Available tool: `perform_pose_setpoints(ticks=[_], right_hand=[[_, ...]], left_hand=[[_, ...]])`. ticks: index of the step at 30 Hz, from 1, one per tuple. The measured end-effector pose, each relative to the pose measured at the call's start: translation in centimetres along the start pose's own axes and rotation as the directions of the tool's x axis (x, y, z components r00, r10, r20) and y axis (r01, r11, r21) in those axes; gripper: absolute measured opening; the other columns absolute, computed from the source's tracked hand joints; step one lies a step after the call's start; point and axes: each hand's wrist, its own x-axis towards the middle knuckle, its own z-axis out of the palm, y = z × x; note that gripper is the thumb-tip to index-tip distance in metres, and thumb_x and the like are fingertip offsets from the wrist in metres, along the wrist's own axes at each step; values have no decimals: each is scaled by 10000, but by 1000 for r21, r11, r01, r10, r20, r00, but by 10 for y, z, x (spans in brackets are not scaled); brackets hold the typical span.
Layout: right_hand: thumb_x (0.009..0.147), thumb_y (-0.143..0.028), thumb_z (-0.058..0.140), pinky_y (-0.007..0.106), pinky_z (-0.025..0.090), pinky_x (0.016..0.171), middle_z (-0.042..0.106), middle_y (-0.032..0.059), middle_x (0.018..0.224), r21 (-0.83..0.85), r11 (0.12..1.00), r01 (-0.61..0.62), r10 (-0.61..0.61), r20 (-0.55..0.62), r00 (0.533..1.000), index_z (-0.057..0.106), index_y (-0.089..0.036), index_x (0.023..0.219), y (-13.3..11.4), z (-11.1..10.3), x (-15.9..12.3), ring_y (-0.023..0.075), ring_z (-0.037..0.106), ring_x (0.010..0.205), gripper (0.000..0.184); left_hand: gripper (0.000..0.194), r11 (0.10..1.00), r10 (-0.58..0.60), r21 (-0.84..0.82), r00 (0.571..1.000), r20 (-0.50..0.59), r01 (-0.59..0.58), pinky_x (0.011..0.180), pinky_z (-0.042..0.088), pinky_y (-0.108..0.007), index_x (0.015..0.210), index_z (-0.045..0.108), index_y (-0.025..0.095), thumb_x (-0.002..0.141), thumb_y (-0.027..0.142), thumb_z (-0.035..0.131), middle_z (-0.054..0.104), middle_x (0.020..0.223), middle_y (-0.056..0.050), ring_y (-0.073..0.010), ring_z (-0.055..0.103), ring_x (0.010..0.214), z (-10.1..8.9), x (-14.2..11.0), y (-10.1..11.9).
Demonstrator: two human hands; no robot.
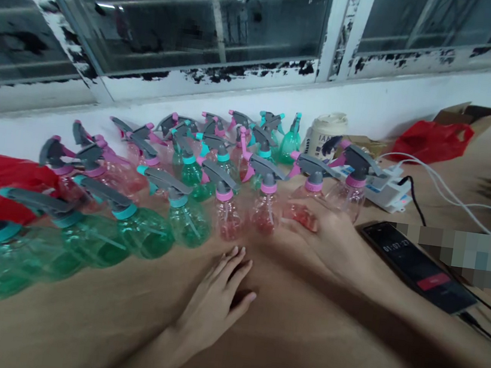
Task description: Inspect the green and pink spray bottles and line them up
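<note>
My left hand (216, 301) rests on the brown tabletop with its fingers stretched out, holding nothing. Just beyond its fingertips stands a pink spray bottle (228, 218) with a grey and pink trigger head. My right hand (333, 238) is curled round the lower body of another pink spray bottle (301, 215), which stands upright at the right end of the front row. A further pink bottle (264, 213) is between the two. Green spray bottles (188, 222) with turquoise collars continue the row to the left. Behind my right wrist another pink-collared bottle (353, 192) is partly hidden.
More spray bottles in pink and green crowd toward the window wall. A red plastic bag (5, 182) lies at left, another red bag (434, 142) at back right. A white tub (329, 128), a power strip (390, 188) with cables and a phone (419, 267) are on the right.
</note>
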Motion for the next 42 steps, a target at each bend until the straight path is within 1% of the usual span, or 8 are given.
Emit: perform_pose_setpoints(ticks=[8, 14, 21, 26, 30, 34, 38, 42], right_hand=[[824, -446, 576, 382, 493, 596, 719, 119, 891, -121, 966, -227, 215, -100, 971, 643, -169, 1066, 54, -31, -7, 276, 674, 689, 374], [807, -497, 591, 434, 496, 644, 721, 154, 924, -188, 954, -234, 229, -46, 972, 517, -129, 1263, 53, -15, 11, 350, 686, 773, 591], [817, -579, 557, 464, 505, 653, 698, 173, 1018, -282, 937, -206, 209, -18, 978, 540, -138, 1192, 52, -8, 7, 385, 675, 857, 580], [776, -678, 530, 432, 522, 627, 697, 136, 1002, -258, 952, -162, 165, -10, 986, 567, -151, 1130, 40, -20, -22, 359, 677, 864, 637], [783, -683, 513, 424, 533, 616, 680, 118, 1072, -257, 959, -122, 135, 34, 990, 567, -178, 1155, 22, -32, -47, 327, 693, 811, 630], [785, -700, 486, 407, 527, 581, 694, 131, 941, -217, 974, -66, 86, 85, 993, 623, -144, 1002, 0, -37, -64, 286, 681, 697, 612], [774, -679, 525, 455, 521, 634, 686, 155, 843, -274, 960, 52, -45, 32, 998, 641, -135, 868, -19, -35, -72, 322, 655, 757, 564], [725, -689, 580, 543, 493, 746, 677, 171, 931, -196, 978, 70, -59, 63, 996, 636, -139, 912, -26, -29, -70, 348, 632, 832, 583]], left_hand=[[425, 1000, -18, -5, 999, -28, 18, 1054, 380, -488, 1346, 435, 224, 954, 380, 484, 405, 1466, -84, -276, 393, 1333, 2, 1, 0], [393, 999, -32, -29, 999, -30, 31, 1033, 423, -450, 1333, 420, 234, 958, 337, 479, 442, 1430, -66, -255, 468, 1276, -2, 7, 13], [343, 978, -69, -198, 997, -41, 60, 1030, 430, -440, 1300, 426, 270, 963, 311, 470, 466, 1395, -49, -240, 481, 1261, -15, 21, 31], [431, 937, -128, -330, 991, -28, 112, 1024, 427, -449, 1348, 379, 280, 938, 316, 508, 498, 1369, -54, -243, 498, 1244, -15, 39, 44], [673, 899, -222, -376, 974, 47, 223, 1057, 366, -511, 1434, 265, 276, 861, 363, 607, 416, 1453, -78, -295, 405, 1320, -14, 48, 54], [877, 855, -202, -475, 977, 64, 208, 1050, 339, -573, 1467, 197, 248, 775, 428, 704, 338, 1496, -127, -352, 334, 1351, -13, 46, 60], [842, 786, -191, -590, 980, 52, 184, 1010, 376, -589, 1445, 255, 246, 762, 387, 728, 419, 1429, -146, -357, 420, 1290, -10, 34, 61], [747, 744, -247, -630, 968, 51, 223, 939, 454, -546, 1385, 341, 253, 757, 340, 736, 533, 1297, -118, -322, 536, 1169, -10, 18, 58]])
